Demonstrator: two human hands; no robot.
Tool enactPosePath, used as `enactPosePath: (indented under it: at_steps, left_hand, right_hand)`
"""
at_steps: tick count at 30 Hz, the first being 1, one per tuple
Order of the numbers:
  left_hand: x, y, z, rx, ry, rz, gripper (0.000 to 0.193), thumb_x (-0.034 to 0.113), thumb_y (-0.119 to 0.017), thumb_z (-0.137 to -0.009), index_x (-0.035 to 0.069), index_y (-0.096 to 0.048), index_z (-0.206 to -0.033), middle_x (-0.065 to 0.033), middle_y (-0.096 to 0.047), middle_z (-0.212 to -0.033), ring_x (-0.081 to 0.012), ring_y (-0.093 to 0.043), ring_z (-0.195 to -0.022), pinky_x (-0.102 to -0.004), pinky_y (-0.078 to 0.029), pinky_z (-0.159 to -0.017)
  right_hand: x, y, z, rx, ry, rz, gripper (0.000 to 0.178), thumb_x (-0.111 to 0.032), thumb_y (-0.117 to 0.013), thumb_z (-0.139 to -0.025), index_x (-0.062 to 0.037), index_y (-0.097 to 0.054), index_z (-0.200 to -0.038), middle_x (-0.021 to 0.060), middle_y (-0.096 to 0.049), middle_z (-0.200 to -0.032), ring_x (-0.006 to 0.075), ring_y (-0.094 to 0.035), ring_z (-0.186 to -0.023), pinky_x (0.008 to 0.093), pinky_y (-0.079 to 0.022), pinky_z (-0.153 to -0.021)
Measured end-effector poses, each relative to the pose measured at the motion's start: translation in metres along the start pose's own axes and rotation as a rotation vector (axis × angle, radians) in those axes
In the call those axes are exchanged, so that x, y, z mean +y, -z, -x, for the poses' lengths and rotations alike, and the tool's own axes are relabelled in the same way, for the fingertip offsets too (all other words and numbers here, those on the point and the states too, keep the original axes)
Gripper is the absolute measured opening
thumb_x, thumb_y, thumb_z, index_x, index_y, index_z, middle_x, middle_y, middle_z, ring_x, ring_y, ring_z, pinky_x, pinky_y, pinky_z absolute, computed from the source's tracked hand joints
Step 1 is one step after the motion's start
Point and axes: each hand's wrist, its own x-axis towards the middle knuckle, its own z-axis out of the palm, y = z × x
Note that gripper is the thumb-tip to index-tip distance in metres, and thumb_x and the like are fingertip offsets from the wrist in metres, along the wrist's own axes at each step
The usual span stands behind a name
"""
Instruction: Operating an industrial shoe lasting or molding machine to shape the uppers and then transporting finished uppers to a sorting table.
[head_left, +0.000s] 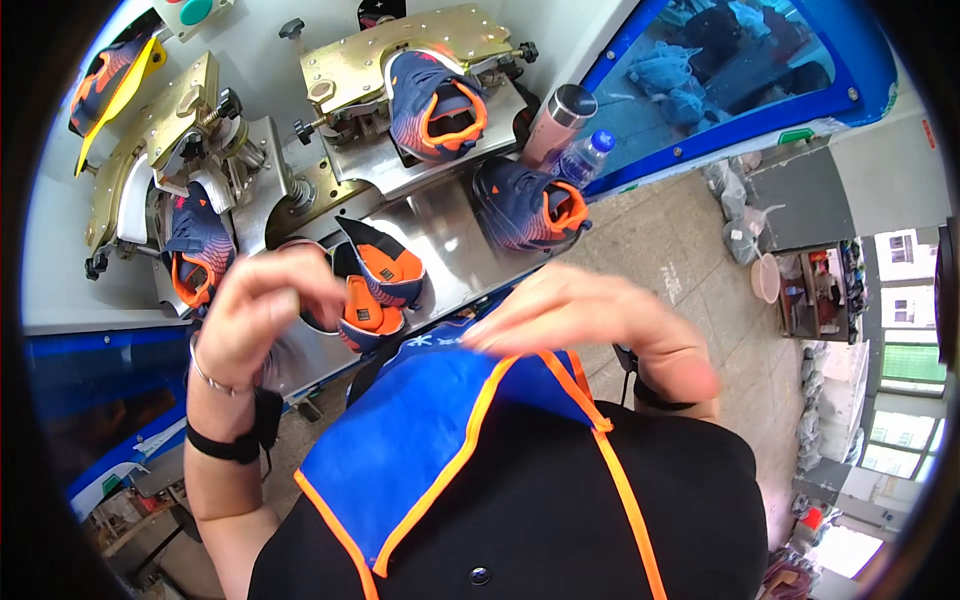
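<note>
My left hand [265, 305], slightly blurred, is raised at the machine's front edge, fingers loosely bent and apart, and I see nothing in it. Beside its fingertips lie a navy shoe upper [385, 268] with an orange lining and a second orange-lined upper [368, 312], both on the metal shelf. My right hand [575, 310] is stretched out flat and blurred above the top of my blue apron [400, 430] with orange trim; I cannot tell whether it touches the cloth. Farther off, a navy and orange shoe upper [530, 205] stands at the shelf's right end.
Brass-coloured clamp plates [410, 60] hold a shoe upper [437, 105]; another upper [198, 245] sits at the left station. A yellow-edged upper [110, 90] is far left. A pink tumbler [560, 125] and water bottle [585, 158] stand by the blue-framed window [720, 70].
</note>
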Motion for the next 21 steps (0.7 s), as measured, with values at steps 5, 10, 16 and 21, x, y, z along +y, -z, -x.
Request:
enactPosePath:
  at_steps: [5,10,16,21]
  left_hand:
    - [0.014,-0.019,0.062,-0.346,-0.271,0.188,0.053,0.045,-0.088,-0.066,0.009,-0.074,-0.102,-0.0249,-0.060,-0.123,-0.0420,-0.057,-0.115,-0.0531,-0.040,-0.101]
    - [0.085,-0.043,0.064,-0.556,-0.496,-0.167,0.016,0.019,-0.070,-0.086,0.020,-0.078,-0.100,-0.0015,-0.070,-0.109,-0.0237,-0.062,-0.103,-0.0487,-0.034,-0.105]
    - [0.101,-0.057,0.067,-0.506,-0.322,-0.535,0.018,0.011,-0.064,-0.089,0.019,-0.077,-0.098,0.0093,-0.070,-0.094,-0.0053,-0.059,-0.081,-0.0265,-0.034,-0.079]
    - [0.091,-0.043,0.060,-0.627,-0.589,-0.100,0.022,0.008,-0.054,-0.091,0.014,-0.075,-0.086,0.0039,-0.071,-0.094,-0.0073,-0.061,-0.079,-0.0252,-0.039,-0.074]
  right_hand:
    - [0.010,0.008,0.002,-0.221,-0.042,-0.265,0.089,-0.072,-0.045,-0.088,0.0049,-0.055,-0.132,0.0240,-0.055,-0.132,0.0377,-0.052,-0.122,0.0451,-0.038,-0.103]
    - [-0.014,0.014,0.013,-0.269,0.293,-0.119,0.033,-0.035,-0.075,-0.085,-0.0074,-0.074,-0.103,0.0107,-0.064,-0.108,0.0196,-0.059,-0.082,0.0312,-0.044,-0.063]
    - [-0.028,0.013,0.010,-0.408,0.240,0.023,0.014,-0.013,-0.061,-0.093,-0.0040,-0.072,-0.094,0.0075,-0.067,-0.097,0.0170,-0.057,-0.072,0.0257,-0.043,-0.056]
    - [-0.048,0.025,0.013,-0.486,0.350,-0.160,0.018,-0.019,-0.057,-0.095,-0.0047,-0.065,-0.088,0.0089,-0.064,-0.104,0.0251,-0.057,-0.074,0.0317,-0.044,-0.056]
